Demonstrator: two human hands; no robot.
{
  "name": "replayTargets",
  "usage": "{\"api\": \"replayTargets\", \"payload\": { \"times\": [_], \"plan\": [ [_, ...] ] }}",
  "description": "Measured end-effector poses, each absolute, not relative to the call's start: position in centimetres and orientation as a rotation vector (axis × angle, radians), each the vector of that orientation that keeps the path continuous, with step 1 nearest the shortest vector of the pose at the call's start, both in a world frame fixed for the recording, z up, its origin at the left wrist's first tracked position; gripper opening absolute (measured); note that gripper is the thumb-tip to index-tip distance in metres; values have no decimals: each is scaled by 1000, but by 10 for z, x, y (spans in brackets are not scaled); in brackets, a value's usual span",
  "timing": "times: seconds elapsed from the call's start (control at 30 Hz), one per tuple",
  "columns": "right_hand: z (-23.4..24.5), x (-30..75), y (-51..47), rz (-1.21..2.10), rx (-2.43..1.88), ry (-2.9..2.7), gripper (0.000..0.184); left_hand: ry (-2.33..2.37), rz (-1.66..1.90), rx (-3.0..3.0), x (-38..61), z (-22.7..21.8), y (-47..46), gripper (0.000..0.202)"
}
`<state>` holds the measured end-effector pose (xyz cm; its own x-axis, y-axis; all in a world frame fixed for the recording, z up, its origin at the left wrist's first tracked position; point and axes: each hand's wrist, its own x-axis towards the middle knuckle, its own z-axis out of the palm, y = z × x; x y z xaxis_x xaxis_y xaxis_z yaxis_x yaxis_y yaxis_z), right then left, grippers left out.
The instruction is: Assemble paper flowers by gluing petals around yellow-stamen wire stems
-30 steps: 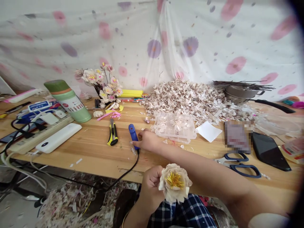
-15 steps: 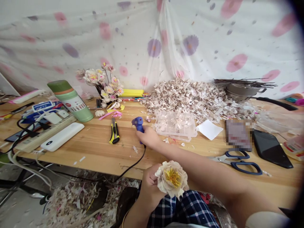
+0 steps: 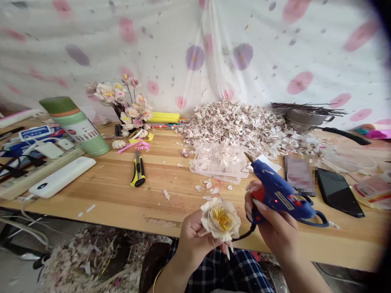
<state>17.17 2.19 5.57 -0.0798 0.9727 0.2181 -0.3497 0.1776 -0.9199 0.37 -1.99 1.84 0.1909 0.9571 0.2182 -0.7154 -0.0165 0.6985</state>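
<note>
A cream handmade flower (image 3: 220,219) with a yellow centre faces up at the table's front edge, and my left hand (image 3: 195,236) is closed on it from below; the fingers behind the bloom are partly hidden. To its right, my right hand (image 3: 275,228) grips a blue glue gun (image 3: 279,191) by the handle, fingers near the orange trigger. The gun's nozzle points up and left, over the clear compartment box (image 3: 220,162). A small red light glows on its side, and its black cord runs down behind the flower.
A big heap of pale petals (image 3: 238,122) lies at the back. On the left are a utility knife (image 3: 138,170), a green bottle (image 3: 79,126), a power bank (image 3: 62,177) and finished flowers (image 3: 131,106). A phone (image 3: 339,191) and partly covered scissors (image 3: 317,219) lie right.
My right hand has lifted the glue gun from the middle of the table and brought it right and nearer, beside the flower. My left hand still holds the flower. The view has shifted slightly right.
</note>
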Motion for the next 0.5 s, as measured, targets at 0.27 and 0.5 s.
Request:
{"api": "replayTargets", "payload": {
  "times": [0.27,0.5],
  "plan": [
    [42,173,9,1390,-605,-1011,16,494,1322,789,0,29,-24,18],
    [20,174,9,1340,-597,-1142,15,329,1394,803,1,8,-7,14]
  ]
}}
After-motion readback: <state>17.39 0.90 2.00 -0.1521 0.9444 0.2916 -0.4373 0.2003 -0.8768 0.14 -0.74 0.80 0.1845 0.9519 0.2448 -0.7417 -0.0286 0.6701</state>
